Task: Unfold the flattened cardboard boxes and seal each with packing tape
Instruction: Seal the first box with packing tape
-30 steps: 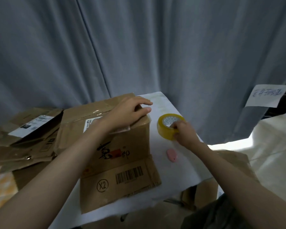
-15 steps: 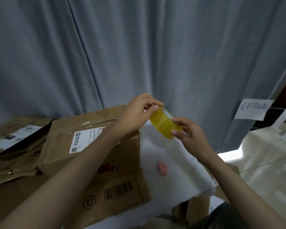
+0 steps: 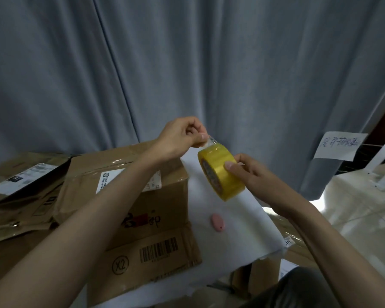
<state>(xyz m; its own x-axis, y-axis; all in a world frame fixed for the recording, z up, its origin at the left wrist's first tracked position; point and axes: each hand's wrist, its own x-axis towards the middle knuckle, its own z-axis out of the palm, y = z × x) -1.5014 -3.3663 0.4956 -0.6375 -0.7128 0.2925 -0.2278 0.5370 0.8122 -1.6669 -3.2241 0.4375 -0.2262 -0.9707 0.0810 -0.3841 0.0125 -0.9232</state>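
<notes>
While the right hand (image 3: 251,174) grips the yellow packing tape roll (image 3: 220,172) with curled fingers, raised above the far right part of the white-covered table (image 3: 238,230), the left hand (image 3: 180,138) pinches the loose tape end (image 3: 210,142) at the roll's top. Erected cardboard box (image 3: 129,196): left half of the table, shipping label up, front flap with barcode lying open. Pink oval object (image 3: 217,222): on the cloth, just right of the box. Flattened cardboard boxes (image 3: 22,196): stacked at the left edge. Grey curtain (image 3: 187,63): behind.
</notes>
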